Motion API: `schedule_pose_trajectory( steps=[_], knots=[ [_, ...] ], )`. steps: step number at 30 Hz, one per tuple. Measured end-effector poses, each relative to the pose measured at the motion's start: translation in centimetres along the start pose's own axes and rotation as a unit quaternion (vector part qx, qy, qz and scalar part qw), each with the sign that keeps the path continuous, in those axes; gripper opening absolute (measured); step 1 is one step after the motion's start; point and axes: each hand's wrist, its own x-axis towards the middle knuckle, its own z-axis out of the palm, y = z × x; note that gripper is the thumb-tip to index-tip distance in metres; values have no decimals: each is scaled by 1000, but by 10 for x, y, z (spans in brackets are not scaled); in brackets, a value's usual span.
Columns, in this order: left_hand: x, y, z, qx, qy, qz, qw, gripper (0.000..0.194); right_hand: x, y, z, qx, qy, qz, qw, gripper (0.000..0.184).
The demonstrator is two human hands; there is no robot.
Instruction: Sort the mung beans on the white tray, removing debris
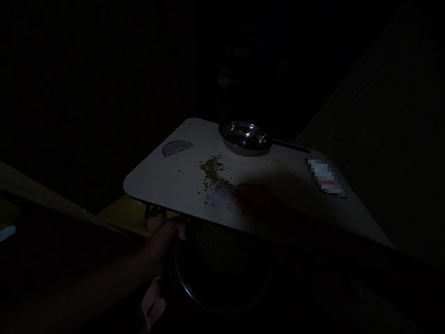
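The scene is very dark. My right hand (255,200) rests on a small white table (167,178), fingers closed on a clear ruler (222,198) that touches a small heap of green grains (212,172). My left hand (166,239) grips the rim of a round metal plate (222,271) held just under the table's near edge. That plate holds more green grains (217,248).
A steel bowl (245,137) stands at the table's far edge. A clear protractor (176,147) lies at the far left corner, a blurred white packet (326,177) at the right. A few stray grains lie scattered around the heap.
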Motion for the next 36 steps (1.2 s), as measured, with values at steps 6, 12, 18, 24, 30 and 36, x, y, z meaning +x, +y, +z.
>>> schedule_pose_trajectory(
  steps=[6, 12, 18, 24, 30, 36],
  knots=[
    [-1, 5, -1, -32, 28, 11, 999, 20, -5, -7, 3, 15, -31, -11, 999, 17],
    [-5, 4, 2, -40, 40, 50, 997, 18, -8, 2, 3, -32, 34, 56, 997, 20],
    [-6, 5, 3, -31, 49, 26, 998, 19, -7, 0, 0, -51, 58, 100, 992, 18],
    [-4, 3, 0, -17, 53, 51, 997, 19, -2, 2, 2, -48, 75, 81, 993, 18],
    [-5, 4, 2, -38, 50, 57, 996, 22, 0, 0, 4, -39, 68, 61, 995, 23],
    [-4, 4, -1, -30, 44, 54, 997, 18, -1, -3, 5, -36, 62, 53, 996, 25]
  ],
)
